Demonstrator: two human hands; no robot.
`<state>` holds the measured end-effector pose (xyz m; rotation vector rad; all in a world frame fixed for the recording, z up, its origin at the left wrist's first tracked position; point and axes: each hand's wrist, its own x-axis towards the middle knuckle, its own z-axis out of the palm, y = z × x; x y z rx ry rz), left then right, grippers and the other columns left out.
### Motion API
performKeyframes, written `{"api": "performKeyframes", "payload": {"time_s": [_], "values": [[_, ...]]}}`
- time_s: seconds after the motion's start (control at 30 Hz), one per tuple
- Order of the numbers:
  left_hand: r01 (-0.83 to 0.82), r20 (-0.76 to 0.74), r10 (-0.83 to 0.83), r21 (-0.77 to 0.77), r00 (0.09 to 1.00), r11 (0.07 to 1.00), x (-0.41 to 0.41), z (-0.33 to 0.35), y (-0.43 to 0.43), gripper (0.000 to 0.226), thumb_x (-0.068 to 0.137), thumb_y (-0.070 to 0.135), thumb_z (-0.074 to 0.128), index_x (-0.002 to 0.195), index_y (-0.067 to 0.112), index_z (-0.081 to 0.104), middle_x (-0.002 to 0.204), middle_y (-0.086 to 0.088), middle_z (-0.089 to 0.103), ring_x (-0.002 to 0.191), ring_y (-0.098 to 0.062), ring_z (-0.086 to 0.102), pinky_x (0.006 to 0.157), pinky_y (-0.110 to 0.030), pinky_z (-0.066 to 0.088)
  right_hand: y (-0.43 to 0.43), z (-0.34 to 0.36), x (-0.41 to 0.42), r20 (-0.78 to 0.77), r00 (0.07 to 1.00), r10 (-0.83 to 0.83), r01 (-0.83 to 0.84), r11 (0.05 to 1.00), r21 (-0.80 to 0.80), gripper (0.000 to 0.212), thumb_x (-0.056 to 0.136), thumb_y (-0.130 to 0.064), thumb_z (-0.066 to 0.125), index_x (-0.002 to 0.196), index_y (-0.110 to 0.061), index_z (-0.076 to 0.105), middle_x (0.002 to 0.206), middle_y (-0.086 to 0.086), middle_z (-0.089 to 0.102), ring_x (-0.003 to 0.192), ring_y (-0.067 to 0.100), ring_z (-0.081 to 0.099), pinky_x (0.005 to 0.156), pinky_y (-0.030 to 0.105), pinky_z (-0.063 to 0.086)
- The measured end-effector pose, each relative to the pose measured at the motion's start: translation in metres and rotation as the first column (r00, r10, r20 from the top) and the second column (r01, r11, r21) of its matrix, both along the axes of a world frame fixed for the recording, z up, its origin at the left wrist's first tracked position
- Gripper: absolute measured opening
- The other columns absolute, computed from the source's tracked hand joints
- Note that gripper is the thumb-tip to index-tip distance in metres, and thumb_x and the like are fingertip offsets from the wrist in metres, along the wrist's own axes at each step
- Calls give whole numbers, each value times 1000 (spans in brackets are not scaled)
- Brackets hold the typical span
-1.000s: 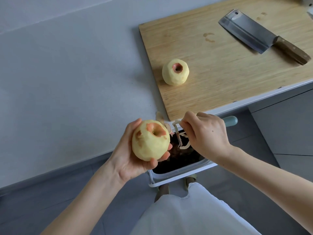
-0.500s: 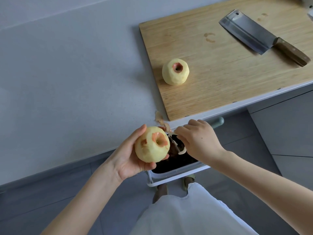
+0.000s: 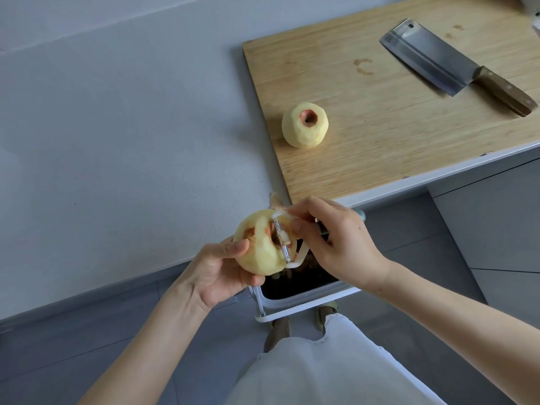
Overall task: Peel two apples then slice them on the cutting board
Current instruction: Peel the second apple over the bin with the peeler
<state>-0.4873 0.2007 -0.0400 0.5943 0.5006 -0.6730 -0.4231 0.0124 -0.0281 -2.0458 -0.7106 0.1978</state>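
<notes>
Holding the apple point(image 3: 258, 244) above the bin point(image 3: 306, 296), the left grip point(image 3: 219, 273) wraps it from below and from the left, with the thumb on its upper left side and the fingers curled under its base. The apple is mostly pale flesh, with reddish-brown patches of skin around the stem hollow, which faces up and to the right. The right grip point(image 3: 339, 244) is closed round the peeler point(image 3: 283, 242), fingers curled over its handle, whose pale-green end shows past the knuckles. The blade lies against the apple just beside the hollow. A pale strip curls beside the blade; I cannot tell whether it is peel or part of the peeler. The bin has a white rim and dark contents, and stands on the floor below the edge of the surface point(image 3: 117, 141).

On the surface lies the board point(image 3: 380, 135). The other apple point(image 3: 304, 125), fully peeled with its hollow up, sits near the board's left side. The cleaver point(image 3: 455, 62) lies well apart from it at the far right, its wooden handle pointing right. A scrap of peel point(image 3: 274, 200) rests on the surface just beside the board's near left corner.
</notes>
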Motion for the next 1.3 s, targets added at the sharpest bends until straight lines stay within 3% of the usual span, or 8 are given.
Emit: {"api": "performKeyframes", "payload": {"time_s": [0.1, 0.2, 0.4, 0.57, 0.83, 1.03, 1.2, 1.3], "values": [[-26, 38, 25, 32, 999, 999, 2, 4, -2, 66, 36, 30, 97, 96, 12, 75, 91, -13, 67, 65, -24, 64, 32, -20, 41, 0, 3, -1, 46, 999, -26, 26, 1000, 1, 25, 88, -20, 45, 95, -7, 65, 76, -3, 63, 69, 17, 57, 58, 39, 49], [-23, 60, 18, 77, 998, 997, 7, 10, -5, 57, 48, 40, 91, 97, 17, 73, 91, -15, 67, 63, -34, 64, 31, -17, 37, 0, 8, 4, 267, 964, -1, 16, 999, -52, 19, 87, -11, 51, 89, -4, 69, 69, -2, 63, 60, 19, 52, 50, 33, 43], [126, -38, -121, 142, 992, 982, 11, 13, -15, 47, 53, 44, 83, 85, 11, 71, 80, -17, 64, 52, -34, 60, 29, -16, 32, 5, 19, 12, 502, 840, 209, -142, 976, -168, 19, 90, -12, 52, 88, -5, 70, 66, 0, 59, 59, 22, 48, 57, 27, 33], [170, -167, -156, 71, 974, 983, 4, 15, -19, 45, 77, 42, 53, 96, 1, 61, 78, -27, 62, 48, -32, 59, 27, -16, 33, 4, 18, 14, 489, 813, 317, -229, 945, -233, 14, 87, -11, 57, 89, -5, 70, 68, 2, 60, 60, 24, 50, 60, 27, 30], [189, -163, -192, -34, 968, 981, 2, 24, -14, 45, 52, 34, 81, 84, 6, 66, 73, -29, 61, 44, -35, 58, 26, -15, 33, -24, 2, 30, 447, 853, 269, -130, 940, -316, 16, 88, -8, 55, 78, -5, 66, 62, 0, 58, 56, 23, 50, 51, 34, 40], [203, -124, -186, 142, 975, 969, 6, 23, -9, 29, 57, 40, 68, 75, 17, 73, 75, -32, 62, 44, -33, 56, 28, -14, 30, -25, 11, 28, 380, 910, 166, -72, 966, -250, 16, 86, -6, 53, 72, -5, 61, 53, -2, 51, 50, 19, 44, 46, 28, 35], [189, -97, -171, 221, 980, 957, 1, 20, -16, 46, 62, 41, 69, 98, 13, 67, 88, -30, 63, 50, -35, 57, 31, -18, 32, -8, 23, 15, 376, 923, 82, -19, 986, -166, 15, 85, -10, 51, 73, -6, 59, 62, -14, 34, 57, 6, 29, 50, 22, 25], [145, -45, -138, 277, 989, 950, -1, 21, -22, 39, 72, 38, 62, 102, 13, 65, 89, -21, 66, 55, -34, 60, 34, -20, 32, -1, 21, 10, 358, 933, 39, 13, 990, -143, 15, 85, -12, 50, 74, -7, 59, 61, -13, 37, 57, 7, 30, 48, 23, 26]]}}
